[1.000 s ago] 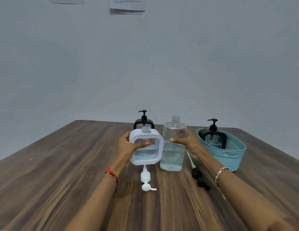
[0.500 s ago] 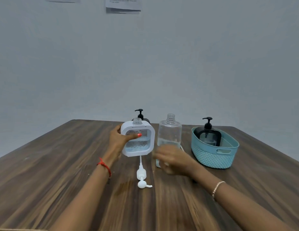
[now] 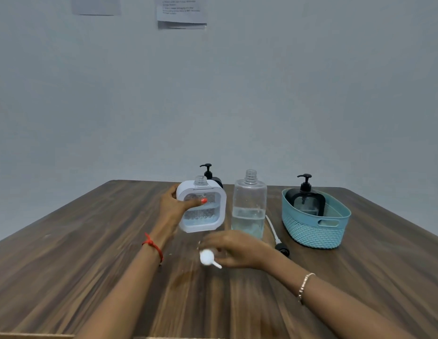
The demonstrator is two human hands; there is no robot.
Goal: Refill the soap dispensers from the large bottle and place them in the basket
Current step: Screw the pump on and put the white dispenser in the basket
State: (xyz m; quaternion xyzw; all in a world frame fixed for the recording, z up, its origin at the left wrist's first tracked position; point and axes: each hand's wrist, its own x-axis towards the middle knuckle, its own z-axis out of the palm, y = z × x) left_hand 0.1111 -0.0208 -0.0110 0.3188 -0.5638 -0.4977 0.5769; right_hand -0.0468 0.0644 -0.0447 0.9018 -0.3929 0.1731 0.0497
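Left hand (image 3: 175,206) grips the white dispenser (image 3: 201,207) by its left side, thumb across the front window, holding it upright and lifted slightly off the desk (image 3: 66,265). Neck is open, no pump fitted, liquid sits in the lower part. Upright hold likely keeps the fill from spilling while the top goes back on.

Right hand (image 3: 234,249) is down low in front of the dispenser, fingers curled over the white pump head (image 3: 208,259). It's blurred, so can't tell if the grasp is firm or just closing. The pump's tube is hidden under the hand. Best guess at the step: pick up the pump and screw it into the open neck.

Large bottle (image 3: 249,206) stands upright just right of the white dispenser, uncapped, roughly a third full, parked within reach for the next refill. Its black pump (image 3: 281,248) lies on the desk between bottle and basket (image 3: 315,231).

One black dispenser (image 3: 305,201) is already in the basket, pump on. A second black dispenser (image 3: 209,173) stands behind the white one, mostly hidden, looks not yet handled.

Both forearms extend forward. Left wrist is raised, right wrist low near the desk.
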